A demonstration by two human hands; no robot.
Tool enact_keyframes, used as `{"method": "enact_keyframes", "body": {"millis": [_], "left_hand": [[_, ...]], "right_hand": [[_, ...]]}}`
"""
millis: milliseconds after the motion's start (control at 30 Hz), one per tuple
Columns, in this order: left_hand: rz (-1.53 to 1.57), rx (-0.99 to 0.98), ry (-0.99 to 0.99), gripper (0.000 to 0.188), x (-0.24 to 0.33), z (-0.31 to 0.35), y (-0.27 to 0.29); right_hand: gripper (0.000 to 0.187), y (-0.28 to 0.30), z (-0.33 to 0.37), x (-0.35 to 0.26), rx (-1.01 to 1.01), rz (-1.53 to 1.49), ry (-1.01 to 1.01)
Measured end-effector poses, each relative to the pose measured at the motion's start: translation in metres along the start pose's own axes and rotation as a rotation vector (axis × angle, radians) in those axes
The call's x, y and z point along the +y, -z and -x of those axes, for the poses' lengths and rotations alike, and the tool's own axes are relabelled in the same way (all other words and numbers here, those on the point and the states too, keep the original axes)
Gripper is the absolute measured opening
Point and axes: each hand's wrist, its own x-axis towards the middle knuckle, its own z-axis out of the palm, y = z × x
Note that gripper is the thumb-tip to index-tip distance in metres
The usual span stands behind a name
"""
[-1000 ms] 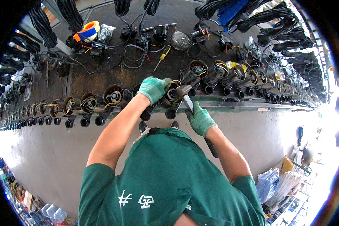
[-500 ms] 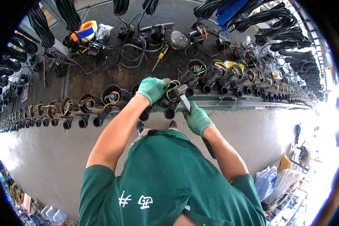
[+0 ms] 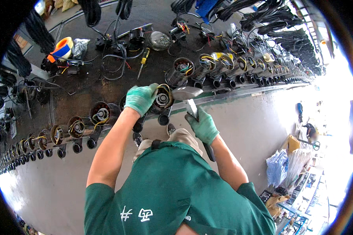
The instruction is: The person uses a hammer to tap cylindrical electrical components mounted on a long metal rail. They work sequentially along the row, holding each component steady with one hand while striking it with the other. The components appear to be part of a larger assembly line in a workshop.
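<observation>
My right hand (image 3: 203, 126), in a green glove, is wrapped round the handle of a hammer (image 3: 187, 93). The steel head hovers just right of an open motor housing (image 3: 162, 100), apart from it. This dark cylinder stands at the bench edge, with a round metal core, yellow wires round the rim and a short side tube below. My left hand (image 3: 140, 100), gloved too, is closed at the housing's upper left rim by the wires; what its fingers pinch is hidden. Several similar housings (image 3: 100, 113) line the edge on both sides.
On the dark bench (image 3: 86, 92) lie a yellow-handled screwdriver (image 3: 144, 58), tape rolls (image 3: 61, 49), a clear bag of small parts (image 3: 159, 40) and wired parts. Bundles of black cable (image 3: 37, 31) hang beyond. Plastic bags (image 3: 277, 166) lie on the floor at right.
The view has shifted, so the bench things sit further left. The hammer head has swung away from the housing's mouth to its right side. My left hand stays at the rim.
</observation>
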Motion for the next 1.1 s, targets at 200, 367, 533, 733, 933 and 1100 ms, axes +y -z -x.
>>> {"method": "enact_keyframes", "body": {"millis": [200, 367, 533, 733, 933, 1100], "left_hand": [[-0.100, -0.110, 0.088, 0.039, 0.028, -0.008, 0.023], [-0.162, 0.212, -0.130, 0.042, 0.096, -0.028, 0.020], [0.013, -0.206, 0.137, 0.041, 0.172, -0.040, -0.066], [-0.126, -0.383, 0.502, 0.036, 0.142, -0.054, -0.158], [-0.114, -0.408, 0.384, 0.018, 0.155, -0.034, -0.151], [-0.104, -0.473, 0.223, 0.020, 0.175, 0.004, -0.150]], "right_hand": [[0.036, 0.058, -0.027, 0.116, 0.136, 0.114, -0.106], [0.038, 0.076, -0.059, 0.242, 0.134, 0.213, -0.226], [0.039, 0.086, -0.077, 0.282, 0.048, 0.175, -0.260], [0.043, 0.088, -0.083, 0.324, -0.033, 0.087, -0.189], [0.041, 0.093, -0.088, 0.334, -0.098, 0.046, -0.150], [0.039, 0.097, -0.091, 0.332, -0.120, 0.045, -0.154]]}}
